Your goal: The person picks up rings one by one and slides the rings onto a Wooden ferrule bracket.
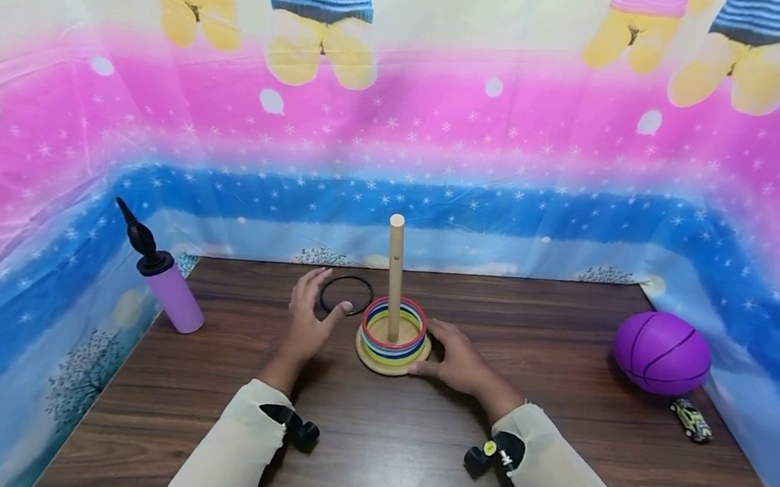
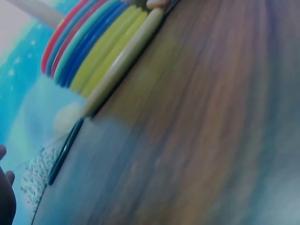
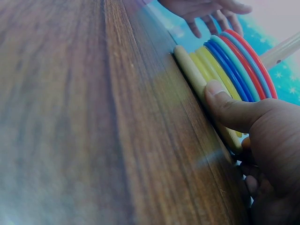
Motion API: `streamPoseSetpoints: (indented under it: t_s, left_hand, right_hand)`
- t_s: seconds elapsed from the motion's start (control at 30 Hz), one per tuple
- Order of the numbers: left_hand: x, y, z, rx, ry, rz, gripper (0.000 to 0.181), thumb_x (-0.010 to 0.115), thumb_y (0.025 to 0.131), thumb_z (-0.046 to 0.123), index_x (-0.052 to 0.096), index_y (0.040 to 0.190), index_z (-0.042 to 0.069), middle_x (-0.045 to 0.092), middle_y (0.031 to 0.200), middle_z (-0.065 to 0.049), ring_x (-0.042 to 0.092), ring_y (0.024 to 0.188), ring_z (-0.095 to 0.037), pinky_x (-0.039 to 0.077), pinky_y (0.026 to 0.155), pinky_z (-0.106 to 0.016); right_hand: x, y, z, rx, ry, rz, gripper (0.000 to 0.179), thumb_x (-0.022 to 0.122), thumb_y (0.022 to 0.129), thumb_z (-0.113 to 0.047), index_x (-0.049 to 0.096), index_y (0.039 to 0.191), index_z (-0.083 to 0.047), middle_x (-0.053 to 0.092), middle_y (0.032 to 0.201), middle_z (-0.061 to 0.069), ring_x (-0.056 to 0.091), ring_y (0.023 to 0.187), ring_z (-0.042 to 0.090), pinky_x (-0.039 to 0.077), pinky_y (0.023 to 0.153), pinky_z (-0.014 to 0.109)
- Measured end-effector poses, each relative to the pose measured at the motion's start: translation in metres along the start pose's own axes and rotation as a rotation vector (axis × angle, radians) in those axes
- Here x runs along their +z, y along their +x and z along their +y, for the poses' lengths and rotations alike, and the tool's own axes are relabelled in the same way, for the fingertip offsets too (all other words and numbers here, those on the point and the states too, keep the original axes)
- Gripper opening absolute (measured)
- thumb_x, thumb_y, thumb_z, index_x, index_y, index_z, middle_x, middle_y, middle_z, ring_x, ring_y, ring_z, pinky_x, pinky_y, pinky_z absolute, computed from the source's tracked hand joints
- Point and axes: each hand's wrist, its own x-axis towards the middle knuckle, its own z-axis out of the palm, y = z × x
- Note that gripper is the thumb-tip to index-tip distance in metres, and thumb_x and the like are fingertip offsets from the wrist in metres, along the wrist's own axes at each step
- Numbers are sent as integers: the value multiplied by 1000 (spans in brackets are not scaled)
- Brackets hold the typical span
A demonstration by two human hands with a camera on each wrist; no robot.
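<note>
A wooden ring-toss stand [image 1: 396, 275] stands upright mid-table, its peg rising from a round base [image 1: 379, 367]. Stacked rings [image 3: 229, 63] in yellow, blue, light green and red lie around the peg, just above the base. My right hand [image 1: 461, 362] grips the base at its right side, thumb [image 3: 229, 108] on the near edge and the other fingers partly hidden behind. To the stand's left a black ring [image 1: 372, 294] lies flat on the table. Beside it my left hand [image 1: 306, 325] is spread, fingers apart, holding nothing; its thumb overlaps the ring's near side in the head view.
A purple hand pump [image 1: 175, 298] with a black nozzle stands at the table's left edge. On the right sit a purple ball [image 1: 661, 352] and a small toy car [image 1: 691, 420]. A printed cloth [image 1: 504, 207] hangs behind the wooden table [image 1: 530, 310].
</note>
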Motion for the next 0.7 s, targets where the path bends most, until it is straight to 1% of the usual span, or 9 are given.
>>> streamPoseSetpoints:
  t_s: [0.1,0.17,0.23,0.33,0.47,0.57,0.63,0.7]
  left_hand:
    - [-3,4,-8,-95,61,-32,69,72,106,44,52,161,6,41,168,-24,35,155,-50,26,120,-78]
    - [-4,6,-13,-162,96,-60,67,70,107,39,50,163,8,37,171,-24,32,157,-49,23,121,-78]
    - [-5,9,-18,-225,133,-88,70,69,107,42,46,165,9,33,173,-23,29,160,-48,21,122,-78]
    - [-6,12,-22,-315,182,-124,79,70,105,50,42,168,11,28,176,-24,25,162,-49,17,124,-78]
    - [-6,16,-27,-417,250,-165,91,72,102,57,35,171,11,22,178,-25,18,165,-52,11,127,-78]
    - [-5,20,-32,-456,303,-188,97,73,100,58,31,173,10,20,180,-25,15,165,-53,9,128,-77]
    - [-5,23,-34,-463,337,-206,99,74,99,59,30,173,11,20,180,-24,15,166,-53,9,129,-77]
    - [-4,26,-34,-457,365,-225,101,75,98,60,29,174,11,20,181,-23,16,165,-54,10,128,-77]
  right_hand:
    - [0,0,1,-3,1,1,92,92,91,-39,48,166,-8,44,172,21,38,163,43,35,131,64]
    - [1,1,2,-6,0,1,91,92,91,-38,48,166,-8,44,172,20,38,163,43,35,131,63]
    - [1,1,2,-7,-1,1,91,92,91,-38,48,166,-9,44,172,19,38,163,42,35,131,63]
    - [1,1,3,-8,2,3,92,92,91,-38,48,166,-9,44,172,19,38,163,43,35,130,64]
    - [1,1,4,-5,10,1,91,92,91,-38,49,165,-9,45,172,19,37,163,43,34,131,65]
    - [1,2,4,-7,14,-7,90,92,91,-38,49,165,-11,45,172,18,35,164,42,32,132,64]
    - [1,2,3,-4,19,-11,91,92,90,-38,49,166,-12,44,172,17,34,165,42,31,133,64]
    - [0,2,3,-4,19,-10,91,92,90,-38,49,166,-12,44,173,18,34,165,42,31,133,64]
